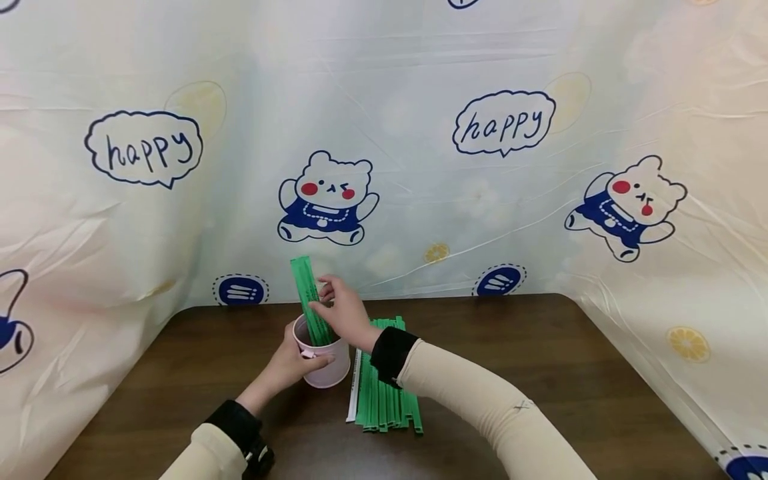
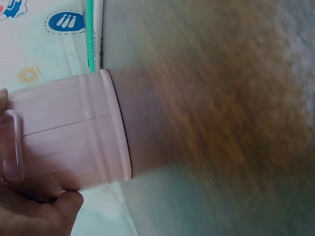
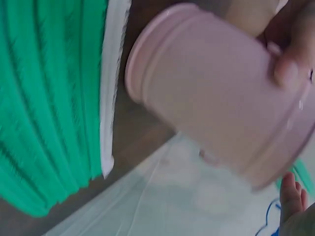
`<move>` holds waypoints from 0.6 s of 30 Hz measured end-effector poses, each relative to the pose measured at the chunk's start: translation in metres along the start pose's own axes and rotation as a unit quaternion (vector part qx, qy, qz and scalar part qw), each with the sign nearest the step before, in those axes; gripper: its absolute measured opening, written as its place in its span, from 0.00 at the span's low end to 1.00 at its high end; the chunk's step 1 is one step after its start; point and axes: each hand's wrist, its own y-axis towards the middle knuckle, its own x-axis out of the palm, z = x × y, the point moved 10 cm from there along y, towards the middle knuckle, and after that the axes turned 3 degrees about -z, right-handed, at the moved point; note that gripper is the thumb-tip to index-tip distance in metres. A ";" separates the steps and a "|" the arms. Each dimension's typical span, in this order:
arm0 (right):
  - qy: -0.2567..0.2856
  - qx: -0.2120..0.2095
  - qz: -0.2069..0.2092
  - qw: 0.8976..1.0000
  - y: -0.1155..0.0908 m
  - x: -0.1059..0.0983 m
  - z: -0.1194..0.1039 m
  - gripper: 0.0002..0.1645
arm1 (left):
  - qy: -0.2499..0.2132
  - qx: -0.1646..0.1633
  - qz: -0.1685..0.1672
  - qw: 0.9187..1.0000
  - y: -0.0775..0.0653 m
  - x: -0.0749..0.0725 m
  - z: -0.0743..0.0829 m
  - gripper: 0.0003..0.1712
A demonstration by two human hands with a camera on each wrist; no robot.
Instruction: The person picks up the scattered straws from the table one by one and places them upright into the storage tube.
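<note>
My left hand (image 1: 295,363) grips a small pink bucket (image 1: 327,370) around its side, thumb across the front below the rim. In the left wrist view the bucket (image 2: 64,132) shows a handle loop near its rim. Several long flat green sticks (image 1: 305,283) stand in the bucket, leaning left and rising well above the rim. Over the opening, my right hand (image 1: 348,310) pinches these sticks, thumb in front and other fingertips at their right edge. Its fingertips (image 3: 290,194) show beside green at the corner of the right wrist view.
More green sticks (image 1: 387,400) lie side by side right of the bucket, under the right forearm. A white stick (image 1: 354,393) lies along their left edge. Everything is on a dark brown table (image 1: 510,373), with a printed curtain (image 1: 414,187) hanging behind it.
</note>
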 end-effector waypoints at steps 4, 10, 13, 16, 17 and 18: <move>-0.004 0.030 -0.002 1.000 -0.001 -0.026 0.018 0.27 | 0.000 0.002 0.008 1.000 0.001 0.000 0.000 0.60; -0.052 0.086 -0.007 0.995 -0.011 -0.069 0.074 0.22 | 0.005 -0.004 0.007 1.000 0.003 -0.005 0.002 0.60; -0.094 0.114 -0.012 0.989 -0.022 -0.082 0.105 0.20 | 0.007 -0.007 0.006 1.000 0.003 -0.006 0.002 0.61; -0.126 0.150 -0.022 0.980 -0.037 -0.087 0.133 0.18 | 0.002 -0.014 0.001 1.000 0.002 -0.003 0.000 0.61; -0.133 0.165 -0.027 0.977 -0.042 -0.087 0.141 0.18 | 0.000 -0.015 -0.002 1.000 0.002 -0.001 -0.001 0.61; -0.137 0.178 -0.033 0.974 -0.048 -0.086 0.148 0.18 | -0.003 -0.016 -0.005 1.000 0.001 0.001 -0.001 0.61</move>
